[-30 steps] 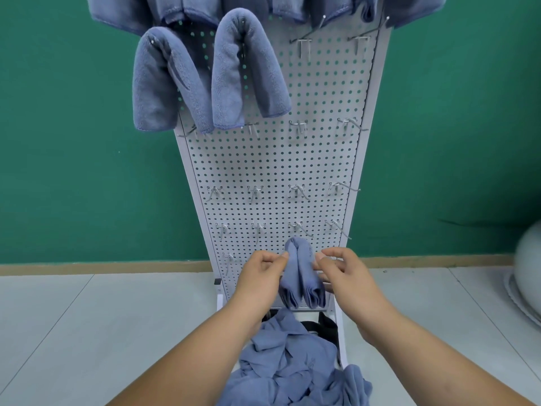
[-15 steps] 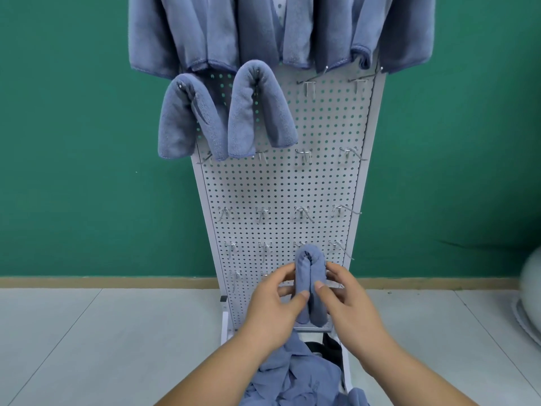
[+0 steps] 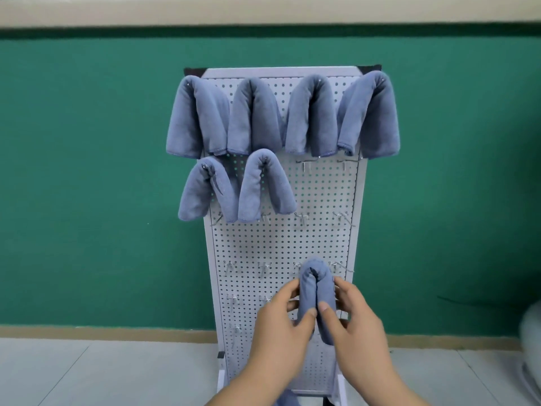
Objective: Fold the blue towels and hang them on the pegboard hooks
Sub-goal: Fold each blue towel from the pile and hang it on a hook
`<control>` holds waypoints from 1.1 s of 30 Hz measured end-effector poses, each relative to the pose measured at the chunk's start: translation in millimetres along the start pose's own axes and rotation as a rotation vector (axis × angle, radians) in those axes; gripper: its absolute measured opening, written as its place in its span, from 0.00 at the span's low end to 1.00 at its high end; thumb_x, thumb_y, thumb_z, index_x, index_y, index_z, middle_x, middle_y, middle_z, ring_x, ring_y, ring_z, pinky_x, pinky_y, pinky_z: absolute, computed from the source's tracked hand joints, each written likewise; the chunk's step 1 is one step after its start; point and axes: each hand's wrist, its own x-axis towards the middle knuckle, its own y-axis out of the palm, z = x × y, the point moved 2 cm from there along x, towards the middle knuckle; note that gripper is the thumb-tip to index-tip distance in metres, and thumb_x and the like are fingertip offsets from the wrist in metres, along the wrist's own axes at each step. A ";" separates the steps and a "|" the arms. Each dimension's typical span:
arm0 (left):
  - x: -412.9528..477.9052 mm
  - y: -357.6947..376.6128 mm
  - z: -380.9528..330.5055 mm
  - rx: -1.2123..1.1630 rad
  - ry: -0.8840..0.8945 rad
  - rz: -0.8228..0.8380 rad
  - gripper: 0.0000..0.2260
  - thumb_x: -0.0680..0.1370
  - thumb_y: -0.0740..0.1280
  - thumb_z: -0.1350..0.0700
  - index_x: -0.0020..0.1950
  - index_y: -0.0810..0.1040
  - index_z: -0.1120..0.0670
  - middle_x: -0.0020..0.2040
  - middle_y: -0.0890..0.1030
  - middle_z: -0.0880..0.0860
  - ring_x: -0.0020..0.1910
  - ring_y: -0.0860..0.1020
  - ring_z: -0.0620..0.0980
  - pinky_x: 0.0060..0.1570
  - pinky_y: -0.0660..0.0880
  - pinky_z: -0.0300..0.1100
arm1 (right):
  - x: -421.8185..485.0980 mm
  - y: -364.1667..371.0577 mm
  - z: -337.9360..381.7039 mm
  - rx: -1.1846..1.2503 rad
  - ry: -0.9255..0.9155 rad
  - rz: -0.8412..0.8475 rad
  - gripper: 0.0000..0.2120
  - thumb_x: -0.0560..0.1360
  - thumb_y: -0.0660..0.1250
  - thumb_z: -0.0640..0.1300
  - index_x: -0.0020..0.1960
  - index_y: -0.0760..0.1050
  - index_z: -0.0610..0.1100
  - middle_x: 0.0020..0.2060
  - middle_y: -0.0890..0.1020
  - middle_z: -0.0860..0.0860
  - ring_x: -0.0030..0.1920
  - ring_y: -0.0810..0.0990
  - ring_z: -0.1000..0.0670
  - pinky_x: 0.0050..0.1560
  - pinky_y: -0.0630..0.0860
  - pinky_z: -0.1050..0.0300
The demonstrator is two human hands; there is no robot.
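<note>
We find the folded towel pinched between the fingers of the left hand and right hand, each closed narrowly on one hanging half, apparently to steady the fold. Whether it already hangs on the pegboard behind the fingertips, we cannot tell.

Six towels hang high on pegboard.

No text, label, brand, number or sign can be read anywhere in view. Pegboard face is plain white, perforated only; blue towels carry no legible tag or print. Green wall behind is unmarked.
</note>
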 end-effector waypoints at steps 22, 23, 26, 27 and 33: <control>128.0 -46.2 -163.0 0.239 0.315 -0.268 0.14 0.82 0.65 0.55 0.65 0.81 0.42 0.47 0.83 0.42 0.48 0.82 0.45 0.53 0.81 0.48 | 156.4 -46.2 144.7 -0.371 -0.323 -0.250 0.14 0.85 0.59 0.47 0.69 0.73 0.54 0.52 0.84 0.48 0.51 0.79 0.40 0.47 0.77 0.45; 128.0 -45.0 -161.1 0.254 0.305 -0.271 0.14 0.81 0.64 0.54 0.63 0.81 0.41 0.46 0.83 0.43 0.47 0.82 0.46 0.52 0.81 0.50 | 156.8 -44.8 142.8 -0.377 -0.317 -0.248 0.14 0.85 0.59 0.47 0.68 0.73 0.55 0.52 0.84 0.47 0.50 0.79 0.39 0.47 0.77 0.45; 129.5 -41.2 -157.0 0.281 0.317 -0.315 0.12 0.80 0.64 0.54 0.59 0.81 0.41 0.45 0.84 0.45 0.48 0.82 0.50 0.51 0.81 0.52 | 159.3 -41.1 139.8 -0.373 -0.306 -0.265 0.14 0.85 0.58 0.48 0.69 0.73 0.55 0.52 0.84 0.47 0.50 0.79 0.39 0.48 0.78 0.44; 131.5 -39.8 -156.6 0.274 0.323 -0.329 0.11 0.80 0.64 0.55 0.57 0.81 0.43 0.44 0.84 0.46 0.48 0.82 0.51 0.51 0.81 0.52 | 160.8 -40.6 140.4 -0.373 -0.307 -0.276 0.14 0.85 0.57 0.48 0.69 0.73 0.55 0.53 0.84 0.48 0.50 0.79 0.39 0.48 0.78 0.43; 155.0 -26.2 -167.1 0.395 0.263 -0.357 0.09 0.82 0.61 0.52 0.49 0.80 0.50 0.42 0.81 0.52 0.44 0.79 0.58 0.45 0.79 0.53 | 191.1 -31.7 145.9 -0.476 -0.248 -0.268 0.13 0.85 0.55 0.46 0.62 0.76 0.50 0.51 0.82 0.46 0.48 0.74 0.39 0.43 0.72 0.46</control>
